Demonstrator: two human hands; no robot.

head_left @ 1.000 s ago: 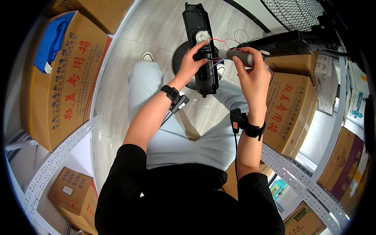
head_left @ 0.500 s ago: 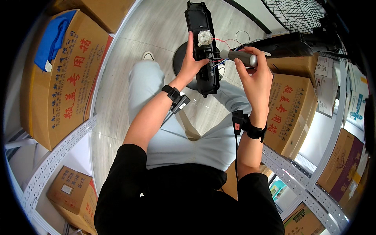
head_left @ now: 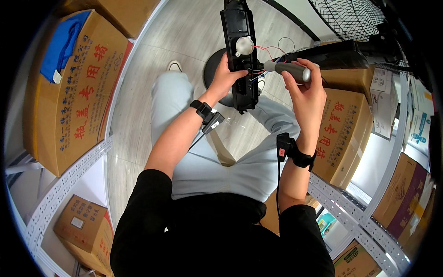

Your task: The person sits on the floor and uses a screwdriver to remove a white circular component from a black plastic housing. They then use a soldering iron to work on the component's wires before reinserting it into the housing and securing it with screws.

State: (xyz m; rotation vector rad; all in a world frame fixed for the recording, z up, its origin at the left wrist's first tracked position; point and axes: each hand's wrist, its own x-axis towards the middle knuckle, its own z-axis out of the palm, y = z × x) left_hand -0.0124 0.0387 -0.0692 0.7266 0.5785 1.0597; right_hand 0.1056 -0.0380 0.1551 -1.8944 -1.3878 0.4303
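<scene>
My left hand (head_left: 224, 79) is closed on the edge of a long black plastic housing (head_left: 245, 92), its thumb lying across the inside. Set in the housing is a round, pale motor-like part (head_left: 244, 45). Thin red, white and blue wires (head_left: 263, 73) run out of the right side. My right hand (head_left: 308, 92) grips a screwdriver by its thick grey handle (head_left: 295, 71), between thumb and fingers. The screwdriver points left toward the wires and the housing. Its tip is too hard to make out among the wires.
A fan with a wire-mesh guard (head_left: 344, 18) and a black pole (head_left: 341, 53) stands at the upper right. A round black base (head_left: 212, 69) rests on the floor behind the housing. Shelves with cardboard boxes (head_left: 87, 92) flank both sides; a blue cloth (head_left: 64, 44) lies on the left box.
The screwdriver and my right hand have shifted a little right and down. The round part in the housing sits slightly lower, and my left fingers have drawn down along the housing's edge.
</scene>
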